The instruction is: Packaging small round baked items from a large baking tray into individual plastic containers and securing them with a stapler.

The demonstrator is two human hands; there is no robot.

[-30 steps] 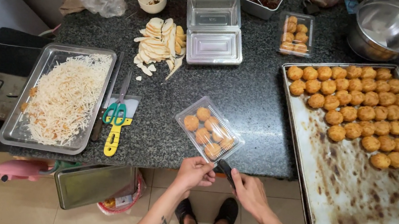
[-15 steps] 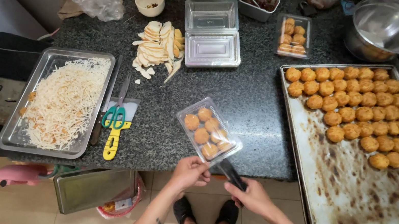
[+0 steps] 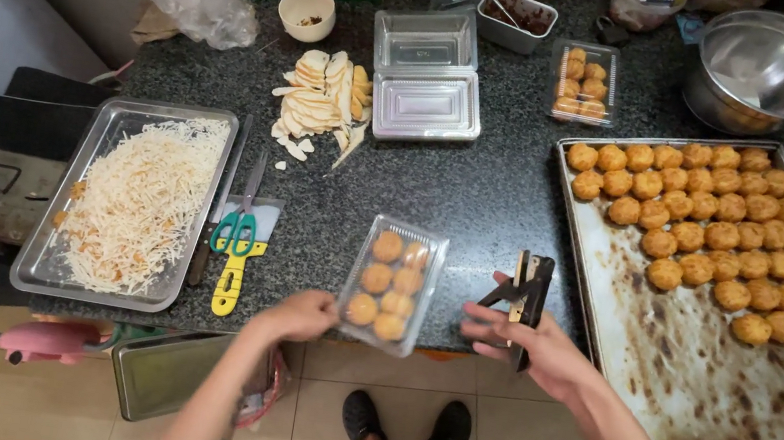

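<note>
The left hand (image 3: 304, 315) reaches up from the near edge, fingers pinching the lower corner of a clear plastic box (image 3: 391, 284) of round golden pastries — the box lies tilted at the lip of the dark worktop (image 3: 477, 191), partly overhanging. The right hand (image 3: 537, 345) grips a black stapler (image 3: 525, 298), held upright just right of the box. Beyond lies bare worktop; scissors (image 3: 234, 230) sit left, the big baking tray (image 3: 695, 371) close on the right.

hands (image 3: 304, 314) 2 | clear boxes (image 3: 390, 285) 3 | trays (image 3: 127, 203) 2 | bowls (image 3: 770, 70) 2
</note>
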